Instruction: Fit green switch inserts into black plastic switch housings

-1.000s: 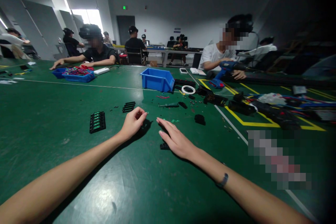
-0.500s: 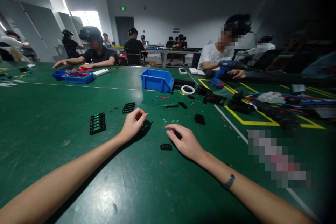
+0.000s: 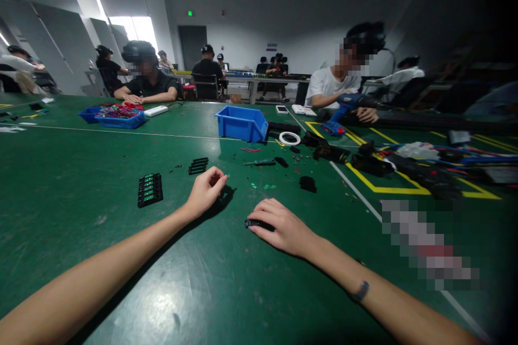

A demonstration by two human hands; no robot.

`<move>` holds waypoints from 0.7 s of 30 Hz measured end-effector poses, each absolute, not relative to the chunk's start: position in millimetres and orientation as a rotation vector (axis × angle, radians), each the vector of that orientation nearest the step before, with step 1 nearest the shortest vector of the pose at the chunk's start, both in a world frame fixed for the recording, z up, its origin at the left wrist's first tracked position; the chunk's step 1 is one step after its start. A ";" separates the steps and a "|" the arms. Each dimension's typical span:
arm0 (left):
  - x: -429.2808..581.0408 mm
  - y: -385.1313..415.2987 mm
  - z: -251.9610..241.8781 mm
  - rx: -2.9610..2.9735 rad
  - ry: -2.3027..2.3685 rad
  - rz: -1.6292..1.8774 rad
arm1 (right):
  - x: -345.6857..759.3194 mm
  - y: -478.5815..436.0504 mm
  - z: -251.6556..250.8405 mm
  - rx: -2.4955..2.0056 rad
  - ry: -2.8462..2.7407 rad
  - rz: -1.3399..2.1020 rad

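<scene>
My left hand (image 3: 205,193) is raised over the table with thumb and forefinger pinched on a small green circuit board (image 3: 227,176), of which only a tip shows. My right hand (image 3: 281,226) has its thumb and fingers around a small black plastic part (image 3: 251,223) on the table; the hand hides much of it. Loose green circuit boards (image 3: 269,187) lie just beyond my right hand. To the left of my left hand sits a black holder (image 3: 150,197) with a row of green boards in it. Black slotted frames (image 3: 198,166) lie behind my left hand.
A blue bin (image 3: 238,125) stands ahead, with a screwdriver (image 3: 261,163) and a white ring (image 3: 290,138) nearer. A blue tray (image 3: 123,121) holds red wires. Right lie a cordless drill (image 3: 340,113), black parts and cables. Two co-workers sit across the table.
My right hand has come down and nearer me, closing around the black plastic part. My left hand stays almost still. The co-worker at left has drawn both hands together.
</scene>
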State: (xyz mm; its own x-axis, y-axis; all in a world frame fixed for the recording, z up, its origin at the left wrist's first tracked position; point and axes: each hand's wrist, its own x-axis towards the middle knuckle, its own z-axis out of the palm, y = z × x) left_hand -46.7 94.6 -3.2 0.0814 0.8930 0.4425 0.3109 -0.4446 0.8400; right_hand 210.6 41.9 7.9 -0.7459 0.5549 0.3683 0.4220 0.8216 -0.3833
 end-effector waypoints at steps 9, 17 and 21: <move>-46.1 90.6 0.5 1.851 1.182 1.342 | 197.2 43.8 4.0 -0.822 -2.470 0.354; -47.5 91.8 -1.9 1.894 1.193 1.315 | 206.4 44.2 3.0 -0.796 -2.481 0.378; -47.7 92.6 -3.3 1.913 1.196 1.301 | 205.0 45.2 1.8 -0.821 -2.462 0.382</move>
State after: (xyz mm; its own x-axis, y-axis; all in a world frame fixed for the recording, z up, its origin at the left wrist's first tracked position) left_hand -47.7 92.6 -3.3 0.1441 0.8829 0.4469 0.3716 -0.4668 0.8025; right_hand 205.0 45.2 1.8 -0.6855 0.6211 0.3800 0.4765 0.7773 -0.4108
